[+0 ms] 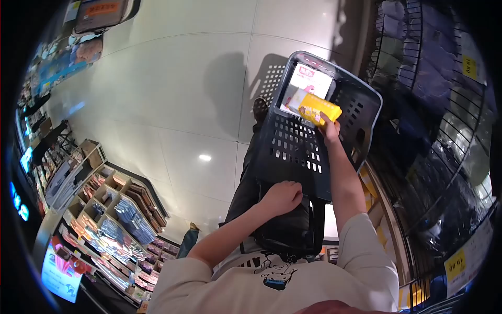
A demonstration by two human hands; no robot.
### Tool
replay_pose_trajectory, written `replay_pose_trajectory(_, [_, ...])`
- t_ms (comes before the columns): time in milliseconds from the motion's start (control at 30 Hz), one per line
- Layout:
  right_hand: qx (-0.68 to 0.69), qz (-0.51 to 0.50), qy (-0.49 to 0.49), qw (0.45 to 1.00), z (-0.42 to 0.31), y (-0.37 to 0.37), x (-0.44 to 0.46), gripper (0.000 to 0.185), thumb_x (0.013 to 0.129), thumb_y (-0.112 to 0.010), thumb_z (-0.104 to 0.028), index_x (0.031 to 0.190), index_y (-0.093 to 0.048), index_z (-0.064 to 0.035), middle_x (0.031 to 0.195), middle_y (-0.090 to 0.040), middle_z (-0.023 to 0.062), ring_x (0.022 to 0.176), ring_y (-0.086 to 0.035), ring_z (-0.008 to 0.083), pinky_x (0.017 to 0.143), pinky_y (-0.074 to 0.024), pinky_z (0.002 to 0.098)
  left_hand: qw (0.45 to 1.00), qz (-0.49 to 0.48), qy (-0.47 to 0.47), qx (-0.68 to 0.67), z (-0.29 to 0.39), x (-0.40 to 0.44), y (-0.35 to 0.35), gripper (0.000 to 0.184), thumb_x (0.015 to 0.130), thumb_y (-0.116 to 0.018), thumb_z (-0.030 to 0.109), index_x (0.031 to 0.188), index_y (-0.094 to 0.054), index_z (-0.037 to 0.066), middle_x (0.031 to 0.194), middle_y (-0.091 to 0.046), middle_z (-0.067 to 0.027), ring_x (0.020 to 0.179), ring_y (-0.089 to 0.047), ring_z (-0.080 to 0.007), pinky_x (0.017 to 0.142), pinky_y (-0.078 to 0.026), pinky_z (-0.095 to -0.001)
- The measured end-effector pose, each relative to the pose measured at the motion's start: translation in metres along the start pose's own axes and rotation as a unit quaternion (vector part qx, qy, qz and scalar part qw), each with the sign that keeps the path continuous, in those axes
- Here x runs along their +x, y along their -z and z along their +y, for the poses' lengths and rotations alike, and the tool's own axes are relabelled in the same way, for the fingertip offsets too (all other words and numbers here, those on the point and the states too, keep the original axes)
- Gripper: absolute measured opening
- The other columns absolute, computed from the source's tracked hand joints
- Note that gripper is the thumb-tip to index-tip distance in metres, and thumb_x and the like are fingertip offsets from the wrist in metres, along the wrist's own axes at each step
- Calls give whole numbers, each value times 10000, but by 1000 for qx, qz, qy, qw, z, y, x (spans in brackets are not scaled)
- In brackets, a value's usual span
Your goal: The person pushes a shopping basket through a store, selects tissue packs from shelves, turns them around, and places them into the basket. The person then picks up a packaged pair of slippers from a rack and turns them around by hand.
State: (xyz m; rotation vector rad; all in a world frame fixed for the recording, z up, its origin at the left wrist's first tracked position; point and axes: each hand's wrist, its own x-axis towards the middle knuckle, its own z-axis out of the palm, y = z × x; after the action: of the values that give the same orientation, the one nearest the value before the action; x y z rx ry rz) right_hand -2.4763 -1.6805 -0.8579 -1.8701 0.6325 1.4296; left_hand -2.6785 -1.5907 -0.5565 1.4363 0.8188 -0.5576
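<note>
A dark grey plastic shopping basket point(296, 137) with slotted walls is in front of my body, tilted. My right hand point(330, 129) reaches into it, its fingers and thumb closed on the near end of a yellow and white packet point(319, 107) with a cartoon print. Below the packet, a white box point(312, 79) with pink and red printing lies at the basket's far end. My left hand point(283, 198) is curled at the near rim of the basket, its fingertips partly hidden. The black basket handle point(318, 225) hangs close to my waist.
Wire racks point(418, 57) with wrapped goods and yellow price tags point(456, 266) rise along the right. On the left is a display shelf point(117, 209) of folded, packed goods beside a lit screen point(61, 269). The pale tiled floor point(183, 94) lies between. Another person's foot point(193, 228) shows lower left.
</note>
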Motion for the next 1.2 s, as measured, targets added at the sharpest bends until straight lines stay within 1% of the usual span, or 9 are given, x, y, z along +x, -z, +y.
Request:
replay_pose_trajectory(300, [125, -79, 17, 989, 5, -44, 135, 326, 861, -750, -128, 1148, -598, -97, 1132, -670, 39, 1040, -633, 202, 915, -507, 379, 999, 30, 43, 5, -51, 77, -8, 108, 904, -607, 149, 938, -634, 51, 898, -659, -142, 902, -646, -352, 803, -521, -467])
replay_pose_trajectory(433, [-88, -23, -40, 995, 40, -17, 144, 400, 870, -664, -208, 1254, -616, -106, 1184, -656, 105, 938, -613, 316, 865, -529, 479, 994, 76, 47, -55, -68, 85, -17, 125, 897, -610, 127, 975, -647, 36, 958, -684, -176, 947, -649, -385, 814, -523, -483])
replay_pose_trajectory(467, [-410, -22, 191, 892, 73, 11, 172, 395, 870, -649, -213, 1239, -616, -75, 1154, -691, 204, 1033, -667, 373, 885, -542, 479, 993, 89, 53, -60, -74, 83, -20, 118, 902, -625, 152, 950, -637, 45, 923, -681, -174, 908, -658, -379, 781, -529, -484])
replay_pose_trajectory(567, [-587, -22, 169, 791, 15, -1, 35, 299, 905, -597, -265, 1102, -701, -66, 1036, -721, 218, 964, -703, 389, 846, -562, 459, 990, 71, 91, -86, -85, 66, -24, 174, 921, -656, 220, 893, -637, 49, 873, -688, -186, 860, -674, -394, 734, -534, -483])
replay_pose_trajectory(700, [-585, -116, 133, 791, 6, 26, -96, 263, 939, -567, -259, 1047, -675, -45, 947, -713, 219, 929, -692, 379, 844, -530, 483, 987, 45, 152, -32, -73, 36, -9, 151, 938, -651, 206, 964, -632, 59, 855, -678, -181, 844, -674, -402, 709, -527, -459])
replay_pose_trajectory(833, [-563, -205, 222, 769, -25, 73, -264, 207, 903, -576, -185, 1089, -620, -107, 889, -694, 189, 891, -684, 388, 812, -523, 502, 982, 146, 7, -117, -79, 10, -14, 157, 945, -620, 144, 1071, -597, 54, 826, -674, -148, 781, -694, -330, 683, -530, -423])
replay_pose_trajectory(933, [-600, -188, 185, 755, -57, 90, -398, 193, 919, -597, -226, 1057, -637, -97, 864, -695, 168, 868, -680, 375, 801, -522, 487, 953, -26, 38, -298, -59, -20, -3, 190, 961, -535, 66, 1139, -589, 28, 821, -653, -65, 725, -625, -133, 657, -521, -312])
replay_pose_trajectory(1033, [-559, -137, 100, 812, -55, 99, -486, 232, 934, -618, -288, 940, -659, -60, 829, -691, 155, 841, -676, 363, 803, -520, 475, 938, -150, 46, -310, -19, -38, 8, 182, 996, -518, 129, 1142, -597, 53, 854, -637, -31, 734, -591, -102, 674, -479, -250])
replay_pose_trajectory(1200, [-509, 50, 356, 782, 13, 83, -492, 396, 920, -633, -362, 679, -670, -50, 675, -651, 154, 711, -650, 350, 752, -515, 455, 938, -305, -18, -163, 9, -54, 3, 279, 1046, -518, 282, 1089, -640, 35, 821, -644, -40, 711, -598, -115, 682, -504, -263])
